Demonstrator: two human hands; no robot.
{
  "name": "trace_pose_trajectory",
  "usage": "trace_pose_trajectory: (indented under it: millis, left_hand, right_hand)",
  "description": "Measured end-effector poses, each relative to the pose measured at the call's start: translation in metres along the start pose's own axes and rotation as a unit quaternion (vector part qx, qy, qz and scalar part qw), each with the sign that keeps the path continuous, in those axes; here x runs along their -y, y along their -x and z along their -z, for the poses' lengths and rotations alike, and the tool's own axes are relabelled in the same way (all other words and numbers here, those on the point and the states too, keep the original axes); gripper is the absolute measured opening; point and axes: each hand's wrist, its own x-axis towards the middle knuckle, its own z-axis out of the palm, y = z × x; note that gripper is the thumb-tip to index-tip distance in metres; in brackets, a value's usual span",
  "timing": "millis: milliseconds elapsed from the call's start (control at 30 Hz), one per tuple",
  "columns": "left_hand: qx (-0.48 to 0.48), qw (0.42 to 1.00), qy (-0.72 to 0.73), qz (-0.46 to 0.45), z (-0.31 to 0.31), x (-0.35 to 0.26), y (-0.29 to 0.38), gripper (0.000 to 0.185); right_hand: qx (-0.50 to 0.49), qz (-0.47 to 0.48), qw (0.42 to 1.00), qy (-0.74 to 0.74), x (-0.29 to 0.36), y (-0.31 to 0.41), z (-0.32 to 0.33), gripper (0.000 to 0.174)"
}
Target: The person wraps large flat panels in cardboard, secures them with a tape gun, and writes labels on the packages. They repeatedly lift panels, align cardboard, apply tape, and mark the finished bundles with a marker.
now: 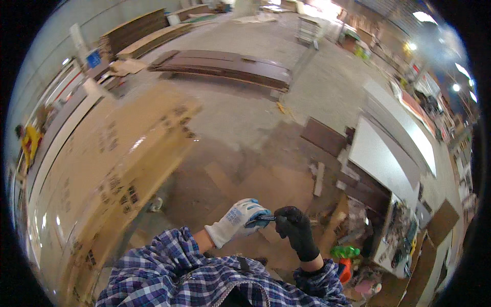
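My left hand (241, 218), in a white knitted glove with a blue-coated palm, is closed around a small dark, slim object (265, 217) with light markings. The object points out of the glove towards my right hand; its exact kind is not clear. My right hand (293, 228), in a black glove, is at the other end of it with fingers bent together. Whether the right fingers grip the object or something small beside it cannot be told. Both hands are in front of my checked shirt, above a floor with flat brown cardboard (272, 184).
A large cardboard-wrapped stack (145, 153) lies on the left. Ahead is a low stack of dark brown panels (230, 65). To the right are white panels (378, 153), a board (387, 245) holding tools and cables, a green plastic bottle (345, 251) and scattered scraps.
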Motion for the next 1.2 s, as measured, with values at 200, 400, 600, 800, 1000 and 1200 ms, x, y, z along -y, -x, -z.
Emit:
trace_pose_trajectory:
  millis: [200, 400, 600, 800, 1000, 1200]
  left_hand:
    - [-0.078, 0.976, -0.175, 0.106, 0.121, 0.016, 0.137, 0.044]
    - [-0.213, 0.923, -0.205, 0.244, 0.188, 0.007, 0.238, 0.042]
    - [-0.288, 0.912, -0.072, 0.282, 0.237, 0.013, 0.291, 0.033]
    - [-0.487, 0.621, 0.347, 0.506, 0.293, 0.05, 0.389, 0.029]
    - [-0.468, 0.673, -0.177, 0.544, 0.336, 0.101, 0.506, 0.039]
    - [-0.446, 0.697, -0.187, 0.529, 0.379, 0.15, 0.561, 0.044]
  right_hand:
    - [0.123, -0.015, 0.992, -0.013, -0.006, -0.07, -0.189, 0.015]
    - [0.22, -0.013, 0.971, 0.091, 0.014, -0.106, -0.326, 0.016]
    - [0.382, -0.021, 0.916, 0.119, 0.03, -0.154, -0.395, 0.023]
    - [0.172, 0.132, 0.966, -0.142, 0.061, -0.325, -0.416, 0.032]
    - [0.369, 0.081, 0.926, -0.018, -0.041, -0.352, -0.548, 0.033]
    - [0.41, 0.07, 0.907, 0.069, -0.091, -0.308, -0.685, 0.03]
